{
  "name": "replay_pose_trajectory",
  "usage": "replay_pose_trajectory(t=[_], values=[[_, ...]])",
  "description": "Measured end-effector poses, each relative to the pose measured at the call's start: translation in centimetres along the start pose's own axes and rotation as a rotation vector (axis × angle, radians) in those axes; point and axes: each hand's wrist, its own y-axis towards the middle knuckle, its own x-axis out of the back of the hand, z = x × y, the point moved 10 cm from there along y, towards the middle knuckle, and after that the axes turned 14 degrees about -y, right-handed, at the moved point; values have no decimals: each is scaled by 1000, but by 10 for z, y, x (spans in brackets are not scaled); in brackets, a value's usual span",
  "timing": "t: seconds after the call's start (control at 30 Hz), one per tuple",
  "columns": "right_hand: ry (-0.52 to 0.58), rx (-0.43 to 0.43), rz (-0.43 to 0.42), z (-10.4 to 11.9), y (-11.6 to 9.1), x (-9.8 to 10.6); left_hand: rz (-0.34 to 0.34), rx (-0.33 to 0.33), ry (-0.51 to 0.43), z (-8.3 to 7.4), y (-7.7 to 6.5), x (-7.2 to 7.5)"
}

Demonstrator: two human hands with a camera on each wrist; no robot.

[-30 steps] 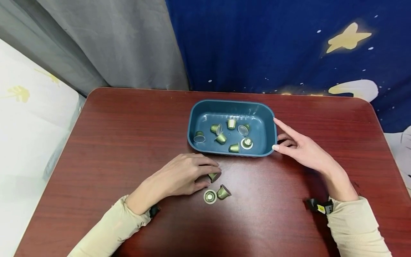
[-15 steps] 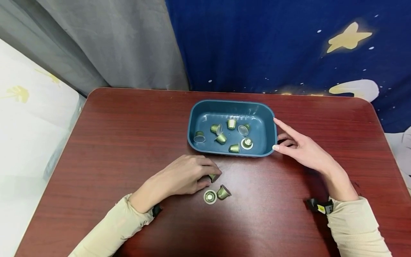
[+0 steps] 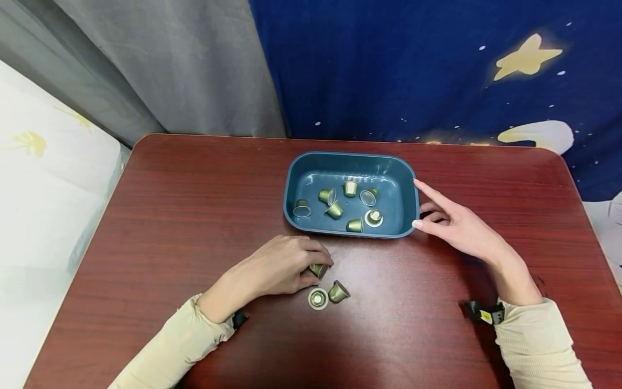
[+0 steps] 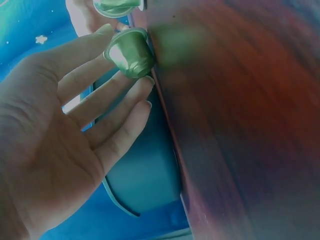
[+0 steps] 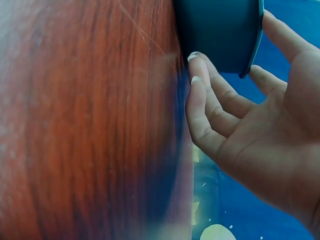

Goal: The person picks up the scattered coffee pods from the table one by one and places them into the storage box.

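My left hand (image 3: 282, 266) is low over the table, its thumb and fingers pinching a green coffee capsule (image 3: 318, 270). The left wrist view shows that capsule (image 4: 132, 52) from the side, its wide rim towards the thumb. Just nearer to me lie two more capsules: one rim-down (image 3: 318, 298), the other on its side (image 3: 339, 292). A blue rectangular bin (image 3: 350, 234) stands beyond the left hand with several green capsules inside. At the bin's right end, my right hand (image 3: 457, 224) touches the rim with thumb and index finger extended; its other fingers bend loosely beside the outer wall (image 5: 220, 35).
The reddish-brown wooden table (image 3: 194, 189) has rounded far corners. Behind its far edge hang a grey curtain (image 3: 194, 65) and a blue star-patterned curtain (image 3: 389, 65). A white patterned cloth (image 3: 39, 189) lies to the left of the table.
The left hand's fingers have drawn together around the capsule, which has shifted slightly left and towards me. The right hand and bin have stayed in place.
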Motion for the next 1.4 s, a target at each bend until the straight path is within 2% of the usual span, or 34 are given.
replay_pose_trajectory(t=[0.2,0.43,0.77,1.17,1.4], values=[[1,7,-7,1,0,0,-19,15,18,3,-1,2],[3,10,-5,1,0,0,1,53,35,8,-1,0],[9,5,-2,-1,1,-1,19,74,78,10,-1,-1],[16,15,-9,0,0,-1,-22,-53,149,-8,-1,4],[10,10,-3,0,0,-1,-53,-97,171,-18,-3,5]])
